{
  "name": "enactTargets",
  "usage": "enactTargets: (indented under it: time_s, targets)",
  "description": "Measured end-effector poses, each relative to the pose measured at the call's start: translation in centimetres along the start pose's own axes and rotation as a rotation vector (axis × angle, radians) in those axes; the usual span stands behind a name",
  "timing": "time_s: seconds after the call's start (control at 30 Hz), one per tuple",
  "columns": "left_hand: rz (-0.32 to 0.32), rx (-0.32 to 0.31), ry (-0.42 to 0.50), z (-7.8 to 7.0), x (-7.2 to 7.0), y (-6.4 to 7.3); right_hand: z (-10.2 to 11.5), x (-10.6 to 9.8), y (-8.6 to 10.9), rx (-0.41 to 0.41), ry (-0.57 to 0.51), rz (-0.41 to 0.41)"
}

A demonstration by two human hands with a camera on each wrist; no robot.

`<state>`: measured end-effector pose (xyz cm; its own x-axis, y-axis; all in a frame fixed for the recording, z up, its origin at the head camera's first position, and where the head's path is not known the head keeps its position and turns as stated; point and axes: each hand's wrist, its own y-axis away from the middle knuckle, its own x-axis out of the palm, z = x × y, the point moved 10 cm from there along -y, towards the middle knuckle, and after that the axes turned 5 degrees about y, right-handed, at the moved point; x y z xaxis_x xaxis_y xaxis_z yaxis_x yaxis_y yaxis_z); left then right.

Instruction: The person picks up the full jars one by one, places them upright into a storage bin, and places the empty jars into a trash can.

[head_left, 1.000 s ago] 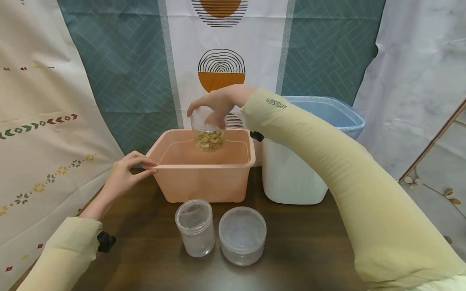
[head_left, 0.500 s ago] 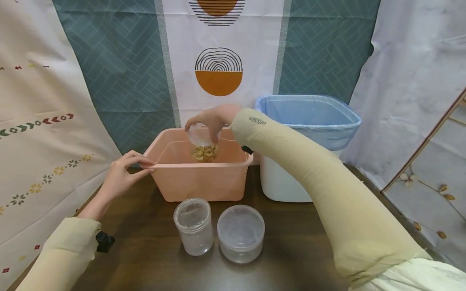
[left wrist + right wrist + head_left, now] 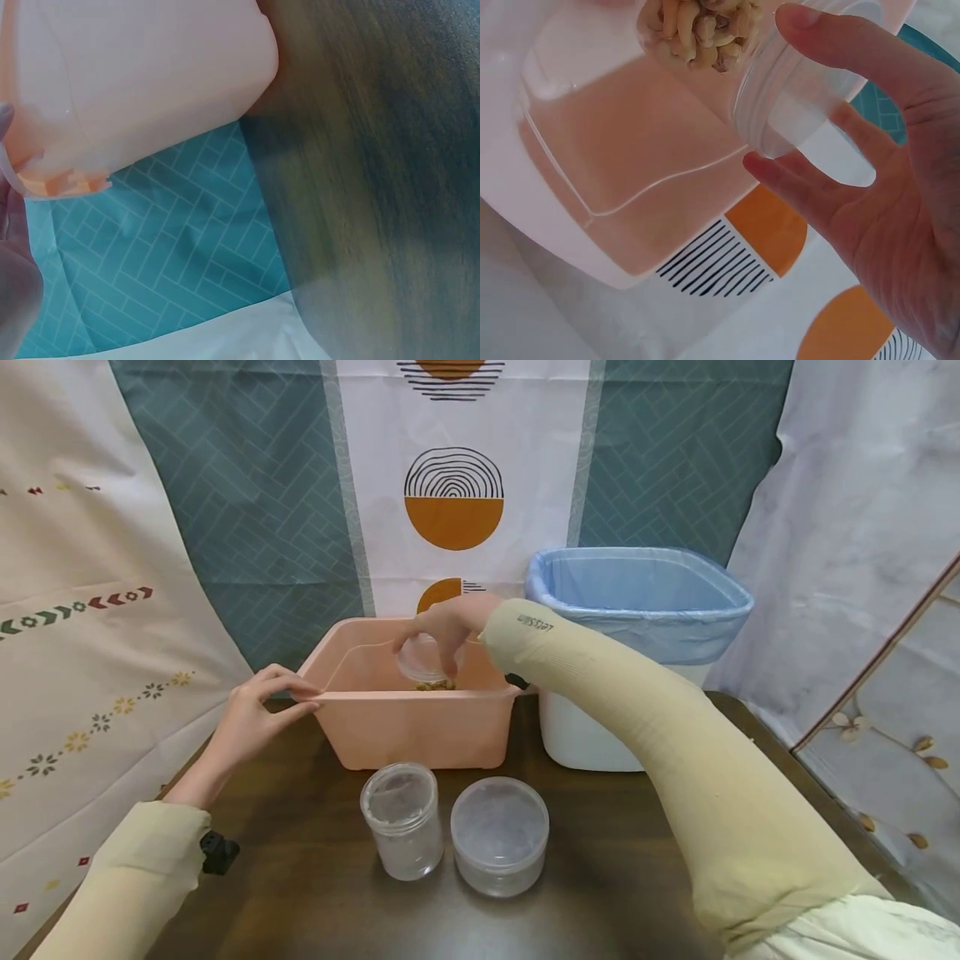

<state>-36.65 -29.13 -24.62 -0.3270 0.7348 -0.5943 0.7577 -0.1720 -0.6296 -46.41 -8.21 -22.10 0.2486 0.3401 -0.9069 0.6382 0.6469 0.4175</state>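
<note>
A clear plastic jar (image 3: 780, 97) with cashews (image 3: 705, 30) in its lower part is down inside the pink plastic bin (image 3: 412, 731). My right hand (image 3: 441, 628) grips it from above by its lid end, thumb on one side and fingers on the other. In the head view the bin's front rim hides the jar's bottom. With thumb and fingers, my left hand (image 3: 262, 702) pinches the bin's left rim at the front corner. In front of the bin stand a tall clear jar (image 3: 405, 827) and a wide, low clear jar (image 3: 499, 839), both lidded.
To the right of the pink bin stands a white bin (image 3: 585, 735) lined with a blue bag (image 3: 637, 578). The dark wooden table (image 3: 300, 893) holds everything. Patterned cloths (image 3: 255, 485) hang behind and at both sides.
My right hand has lowered the cashew jar from above the rim into the pink bin. My left hand keeps its pinch on the rim. The two other jars stay put.
</note>
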Motion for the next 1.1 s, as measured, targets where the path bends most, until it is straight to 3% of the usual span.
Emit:
enactTargets:
  time_s: [0.5, 0.73, 1.1]
  targets:
    - [-0.005, 0.001, 0.033, -0.1, 0.2, 0.2, -0.5, 0.5, 0.0, -0.012, 0.0, -0.001]
    - [-0.002, -0.005, 0.041, 0.0, 0.4, 0.2, -0.4, -0.8, 0.3, -0.055, 0.112, -0.059]
    - [-0.005, -0.007, 0.033, 0.1, 0.2, 0.2, -0.5, -1.9, 1.3, -0.096, 0.079, -0.087]
